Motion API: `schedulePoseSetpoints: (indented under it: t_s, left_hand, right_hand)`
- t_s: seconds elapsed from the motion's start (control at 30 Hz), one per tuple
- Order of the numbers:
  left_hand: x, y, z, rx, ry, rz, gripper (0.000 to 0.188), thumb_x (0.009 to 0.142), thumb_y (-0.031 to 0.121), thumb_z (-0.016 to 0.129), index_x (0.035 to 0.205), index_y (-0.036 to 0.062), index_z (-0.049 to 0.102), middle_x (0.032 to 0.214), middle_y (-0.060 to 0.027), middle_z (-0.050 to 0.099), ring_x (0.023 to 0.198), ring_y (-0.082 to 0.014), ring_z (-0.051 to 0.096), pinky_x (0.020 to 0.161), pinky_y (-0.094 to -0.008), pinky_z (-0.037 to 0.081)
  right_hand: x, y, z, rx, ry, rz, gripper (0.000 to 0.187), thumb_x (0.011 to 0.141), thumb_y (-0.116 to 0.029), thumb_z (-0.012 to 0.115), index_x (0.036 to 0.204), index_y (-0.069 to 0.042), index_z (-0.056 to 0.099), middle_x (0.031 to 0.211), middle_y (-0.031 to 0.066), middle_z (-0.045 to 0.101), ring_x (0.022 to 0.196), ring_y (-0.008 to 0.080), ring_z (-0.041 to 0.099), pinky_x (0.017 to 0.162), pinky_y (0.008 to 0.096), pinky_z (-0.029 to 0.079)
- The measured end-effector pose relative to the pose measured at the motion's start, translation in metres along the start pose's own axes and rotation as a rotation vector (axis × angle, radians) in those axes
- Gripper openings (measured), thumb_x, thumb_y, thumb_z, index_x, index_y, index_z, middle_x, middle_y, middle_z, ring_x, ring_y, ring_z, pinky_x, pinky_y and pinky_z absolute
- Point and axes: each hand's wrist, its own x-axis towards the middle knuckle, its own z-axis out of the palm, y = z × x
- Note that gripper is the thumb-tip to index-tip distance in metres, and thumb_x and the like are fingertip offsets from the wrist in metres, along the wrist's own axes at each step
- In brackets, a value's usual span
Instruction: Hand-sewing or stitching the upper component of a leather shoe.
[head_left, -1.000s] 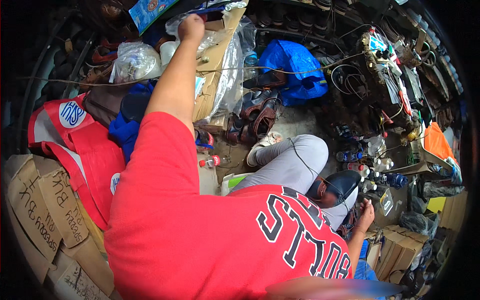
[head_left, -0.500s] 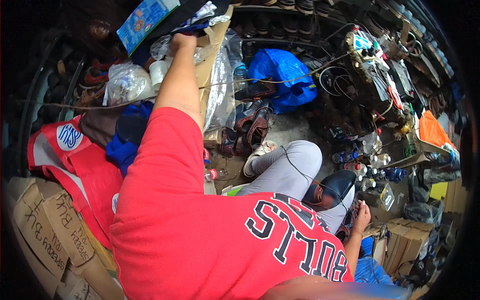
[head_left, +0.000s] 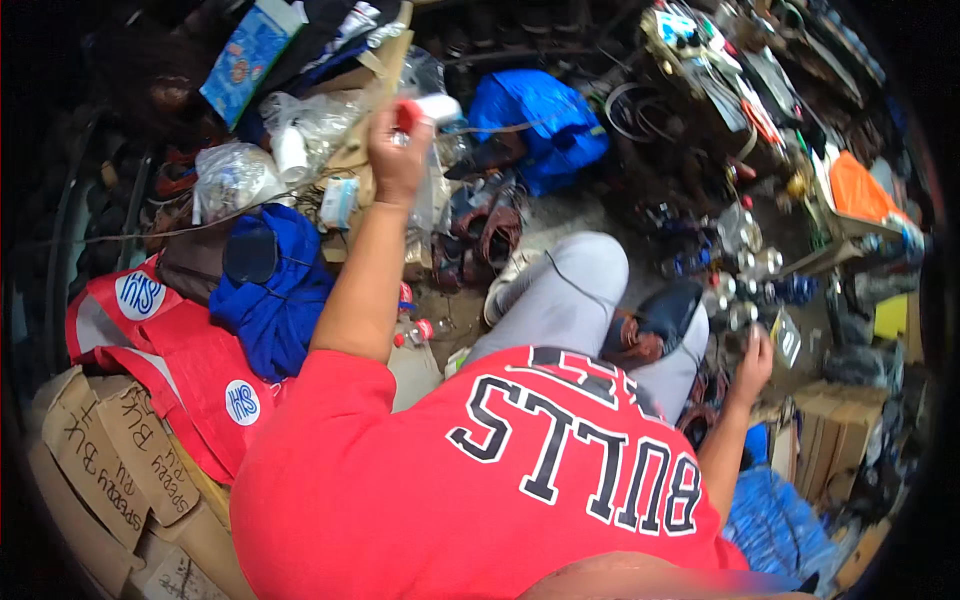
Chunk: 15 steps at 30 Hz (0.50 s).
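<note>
- The left hand is curling its fingers firmly around a white-and-red container, ahead and left of the dark shoe resting on the legs; its contents are not showing.
- The right hand is bending its fingers inward, right of the shoe; blur is hiding whether they are pinching anything.
- Possible trouble: a shifting leg could be tipping the shoe off; a loose closure could be causing spills.
- Far left of the shoe, a clear bag is holding pale, indistinct contents.
</note>
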Motion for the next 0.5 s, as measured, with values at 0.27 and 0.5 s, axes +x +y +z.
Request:
schedulePoseSetpoints:
  t_s: [0.27, 0.5]
  left_hand:
    - [0.008, 0.039, -0.006, 0.521, 0.075, 0.176, 0.037, 0.069, 0.015, 0.074, 0.1, 0.0064, 0.056, 0.09, -0.0082, 0.063, 0.078, -0.0182, 0.061, 0.072, -0.0298, 0.048]
    - [0.104, 0.039, -0.153, 1.103, 0.311, 0.484, 0.043, 0.062, 0.02, 0.074, 0.101, 0.0073, 0.06, 0.097, -0.0139, 0.063, 0.087, -0.0294, 0.061, 0.076, -0.0368, 0.049]
  right_hand:
    - [-0.014, -0.138, 0.049, -0.149, -0.265, -0.489, 0.014, 0.086, -0.006, 0.057, 0.097, 0.001, 0.063, 0.095, 0.0083, 0.058, 0.089, 0.0166, 0.055, 0.08, 0.0263, 0.042]
    - [-0.017, -0.015, -0.022, -0.018, -0.169, -0.005, 0.02, 0.09, -0.013, 0.054, 0.103, 0.001, 0.062, 0.097, 0.0054, 0.056, 0.09, 0.0145, 0.053, 0.082, 0.026, 0.041]
